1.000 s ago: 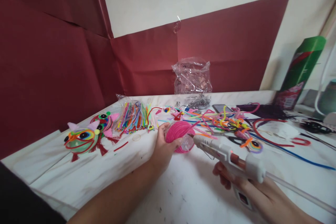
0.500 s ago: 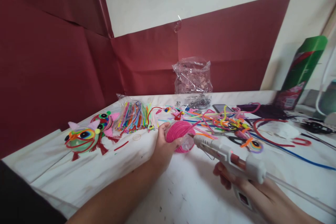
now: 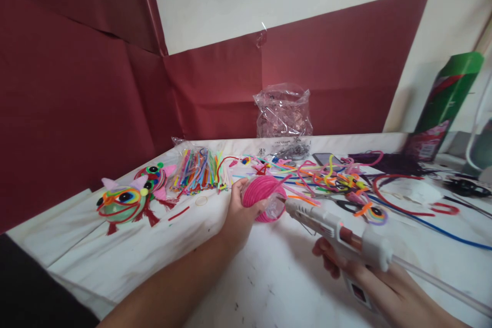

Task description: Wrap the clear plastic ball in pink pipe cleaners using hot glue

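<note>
My left hand [image 3: 243,211] is closed around a clear plastic piece wound with bright pink pipe cleaner [image 3: 263,190], held above the white table. A loose pink end sticks out at its upper right. My right hand [image 3: 369,278] grips a white hot glue gun [image 3: 321,221] by its handle, a glue stick [image 3: 426,275] poking out of the back. The gun's nozzle points left and sits at the bare clear part of the wound piece; whether it touches cannot be made out.
Two colourful animal-face crafts [image 3: 122,204] with tassels stand at left. Behind them lies a bag of pipe cleaners [image 3: 200,170]. Loose pipe cleaners [image 3: 338,177] tangle at right, near a phone [image 3: 326,159]. A clear bag [image 3: 283,113] and a green box [image 3: 448,107] stand at the back.
Hardly anything differs: the view has shifted very slightly. Both hands keep their hold, and the nozzle stays at the pink wound piece.
</note>
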A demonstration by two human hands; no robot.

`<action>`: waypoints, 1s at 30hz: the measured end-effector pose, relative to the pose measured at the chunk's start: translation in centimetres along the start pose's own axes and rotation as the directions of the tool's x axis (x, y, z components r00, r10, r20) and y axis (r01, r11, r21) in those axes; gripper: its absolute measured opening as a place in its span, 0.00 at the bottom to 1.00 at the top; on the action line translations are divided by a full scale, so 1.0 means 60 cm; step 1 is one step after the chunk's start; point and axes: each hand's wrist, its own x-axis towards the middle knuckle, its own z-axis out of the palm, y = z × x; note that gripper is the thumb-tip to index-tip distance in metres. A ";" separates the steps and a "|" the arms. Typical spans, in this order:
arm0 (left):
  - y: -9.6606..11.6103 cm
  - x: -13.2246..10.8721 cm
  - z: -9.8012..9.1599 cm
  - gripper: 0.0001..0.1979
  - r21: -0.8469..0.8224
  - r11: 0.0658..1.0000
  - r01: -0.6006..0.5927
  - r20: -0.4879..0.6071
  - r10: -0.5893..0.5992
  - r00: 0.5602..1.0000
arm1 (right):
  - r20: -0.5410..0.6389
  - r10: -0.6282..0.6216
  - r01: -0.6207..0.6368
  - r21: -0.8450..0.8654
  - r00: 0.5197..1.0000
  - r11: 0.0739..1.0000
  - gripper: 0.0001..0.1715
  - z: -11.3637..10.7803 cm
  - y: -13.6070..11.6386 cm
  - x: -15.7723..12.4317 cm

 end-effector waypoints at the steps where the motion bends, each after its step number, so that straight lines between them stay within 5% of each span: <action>1: 0.000 0.000 0.000 0.28 0.000 1.000 0.003 0.002 -0.003 1.000 | -0.001 0.002 -0.002 -0.003 1.000 1.000 0.27 0.000 0.000 0.000; 30: -0.004 -0.006 0.008 0.29 -0.039 0.997 0.071 0.044 -0.069 0.997 | -0.027 0.028 -0.026 0.048 0.999 0.998 0.27 0.002 -0.009 -0.009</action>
